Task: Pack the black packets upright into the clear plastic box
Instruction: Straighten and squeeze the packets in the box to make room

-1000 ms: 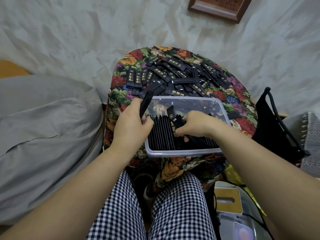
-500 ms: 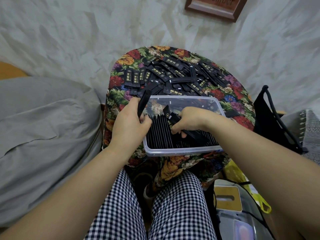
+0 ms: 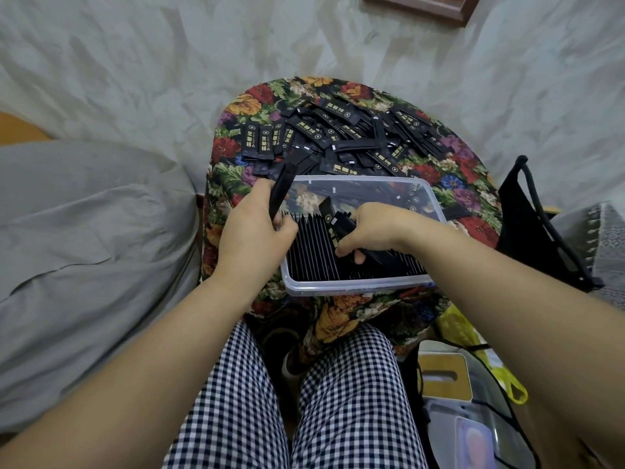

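Observation:
A clear plastic box [image 3: 351, 288] sits on a floral-covered stool [image 3: 236, 177], its near half filled with a row of black packets standing on edge [image 3: 313, 252]. My left hand [image 3: 252, 228], at the box's left rim, grips a stack of black packets [image 3: 280, 191] that sticks up from my fist. Over the box's middle, my right hand [image 3: 375, 228] is closed on one or two black packets [image 3: 333, 228] with gold print, tilted into the row. A heap of loose black packets [image 3: 341, 137] lies behind the box.
A grey cushion [image 3: 84, 248] fills the left side. A black bag [image 3: 541, 225] stands to the right of the stool. Below right sit a clear container with a tan lid [image 3: 443, 377] and a yellow bag [image 3: 460, 330]. My checked trousers [image 3: 294, 401] are underneath.
My right hand has pushed its packets a little lower into the row. My left hand and its stack have barely moved.

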